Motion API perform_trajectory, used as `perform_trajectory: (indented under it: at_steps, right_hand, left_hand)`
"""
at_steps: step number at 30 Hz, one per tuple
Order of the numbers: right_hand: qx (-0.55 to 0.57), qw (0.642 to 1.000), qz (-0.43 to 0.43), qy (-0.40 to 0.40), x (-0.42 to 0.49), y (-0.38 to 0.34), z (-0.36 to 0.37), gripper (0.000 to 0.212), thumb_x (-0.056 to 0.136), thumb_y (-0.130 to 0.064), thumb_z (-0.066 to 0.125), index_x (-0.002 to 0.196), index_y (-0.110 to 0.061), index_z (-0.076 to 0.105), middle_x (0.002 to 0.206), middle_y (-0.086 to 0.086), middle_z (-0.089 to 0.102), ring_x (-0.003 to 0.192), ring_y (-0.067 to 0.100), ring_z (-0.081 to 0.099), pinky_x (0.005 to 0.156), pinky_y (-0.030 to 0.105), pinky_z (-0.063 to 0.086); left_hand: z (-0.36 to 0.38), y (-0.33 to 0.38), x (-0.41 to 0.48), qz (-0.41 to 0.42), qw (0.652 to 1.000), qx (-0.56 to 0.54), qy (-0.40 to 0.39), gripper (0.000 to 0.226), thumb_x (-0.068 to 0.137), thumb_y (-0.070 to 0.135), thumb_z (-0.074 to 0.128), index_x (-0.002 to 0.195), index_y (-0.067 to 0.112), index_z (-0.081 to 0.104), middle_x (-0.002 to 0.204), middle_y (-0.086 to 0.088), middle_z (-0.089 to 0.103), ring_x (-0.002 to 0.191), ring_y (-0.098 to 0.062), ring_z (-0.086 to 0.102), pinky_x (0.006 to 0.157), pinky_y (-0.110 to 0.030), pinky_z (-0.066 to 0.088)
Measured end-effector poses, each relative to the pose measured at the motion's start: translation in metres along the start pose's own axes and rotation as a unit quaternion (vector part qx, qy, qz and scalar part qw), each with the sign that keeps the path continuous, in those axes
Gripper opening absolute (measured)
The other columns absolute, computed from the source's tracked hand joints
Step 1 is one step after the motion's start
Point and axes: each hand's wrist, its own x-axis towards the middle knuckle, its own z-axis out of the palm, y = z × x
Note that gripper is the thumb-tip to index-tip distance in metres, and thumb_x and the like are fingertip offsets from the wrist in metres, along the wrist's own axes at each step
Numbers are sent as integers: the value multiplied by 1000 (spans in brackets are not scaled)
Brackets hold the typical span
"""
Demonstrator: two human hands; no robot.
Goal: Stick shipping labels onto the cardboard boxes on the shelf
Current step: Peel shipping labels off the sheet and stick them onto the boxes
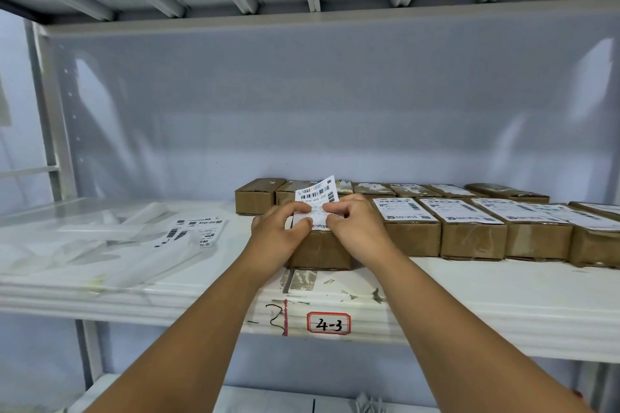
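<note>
We found a white shelf [469,295] with a pale back panel and a red-bordered tag [328,322] reading 4-3 on its front edge.

The fingers [302,208] of both hands were curled onto one shipping label [317,193]. The left hand [280,231] pinched its left side and the right hand [355,228] its right side, with the fingertips close together. The label's upper part stood up, bent and clear of any surface. The hands hid its lower part, so we could not tell whether it was stuck down.

Directly beneath the hands sat a cardboard box [320,250] at the left end of the front row. The labelled boxes [469,228] ran on to its right, packed side by side. A back row [256,194] stood behind, and its leftmost box showed a bare top. Well to the left, loose labels [198,230] lay on clear plastic sheets [100,245].

We judged the step in hand to be peeling or laying this label on the front box. We noted these risks:
- The free upper part could fold onto itself, because the grip sat low and close together.
- Pressing from the middle could trap a crease across the barcode.
- Uneven pull between the two hands could set the label askew.
- A firm press could push the light box into the back row.
</note>
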Motion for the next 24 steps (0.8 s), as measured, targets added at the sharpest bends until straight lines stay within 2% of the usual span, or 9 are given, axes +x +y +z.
perform_trajectory:
  at_steps: [2, 4, 6, 8, 12, 17, 21, 24]
  right_hand:
    - [-18, 1000, -5, 1, 0, 0, 1, 30, 91, -14, 53, 118, -11, 66, 126, -1, 46, 114, 9, 45, 80, 9, 25]
    - [-29, 1000, -5, 1, 0, 0, 2, 31, 92, -15, 52, 120, -10, 64, 128, 0, 46, 117, 11, 45, 81, 10, 25]
    - [-39, 999, -4, 5, 0, 0, 3, 31, 92, -15, 51, 120, -10, 64, 128, 0, 46, 119, 13, 44, 84, 12, 26]
    - [-55, 998, -1, 11, 0, 0, 4, 30, 91, -17, 51, 117, -12, 66, 126, 0, 50, 122, 17, 42, 91, 17, 27]
    - [-66, 998, 10, 6, -1, 1, 3, 28, 91, -18, 49, 113, -14, 68, 125, 1, 52, 124, 21, 39, 100, 24, 29]
    - [-59, 998, 23, 12, -2, 0, 3, 29, 91, -19, 49, 113, -18, 68, 129, 4, 50, 128, 24, 37, 111, 33, 26]
    - [-42, 999, 31, 6, -2, 1, 3, 30, 91, -19, 48, 113, -20, 69, 132, 4, 47, 130, 24, 36, 110, 26, 24]
    - [7, 999, 43, -7, -4, 0, 0, 29, 92, -19, 49, 112, -21, 69, 141, 4, 39, 134, 17, 32, 98, 15, 19]
  left_hand:
    - [0, 1, 0, 9, 1000, 3, 6, 18, 91, 28, 53, 104, 38, 62, 122, 8, 52, 125, -20, 35, 107, -36, 30]
    - [0, 4, -2, 18, 1000, 12, 8, 20, 92, 26, 52, 106, 35, 64, 117, 10, 50, 122, -13, 33, 108, -28, 23]
    - [0, 5, -3, 29, 999, 32, 7, 23, 94, 25, 50, 111, 31, 64, 113, 12, 47, 111, -6, 31, 102, -21, 17]
    - [1, 5, -3, 30, 998, 47, 2, 24, 95, 27, 47, 110, 35, 65, 113, 13, 47, 113, -7, 31, 96, -20, 16]
    - [1, 5, -2, 1, 995, 95, -24, 36, 89, 46, 33, 113, 46, 60, 113, 18, 42, 122, -14, 27, 92, -25, 20]
    - [3, 4, 0, -35, 996, 78, -22, 30, 95, 37, 38, 115, 51, 56, 130, 7, 39, 130, -15, 22, 109, -36, 21]
    - [4, 1, 2, -39, 996, 75, -42, 35, 94, 43, 35, 127, 46, 50, 141, 12, 35, 134, -16, 18, 108, -34, 17]
    - [3, 1, 3, -39, 994, 79, -57, 54, 81, 53, 29, 132, 44, 45, 148, 16, 32, 138, -14, 17, 110, -33, 16]
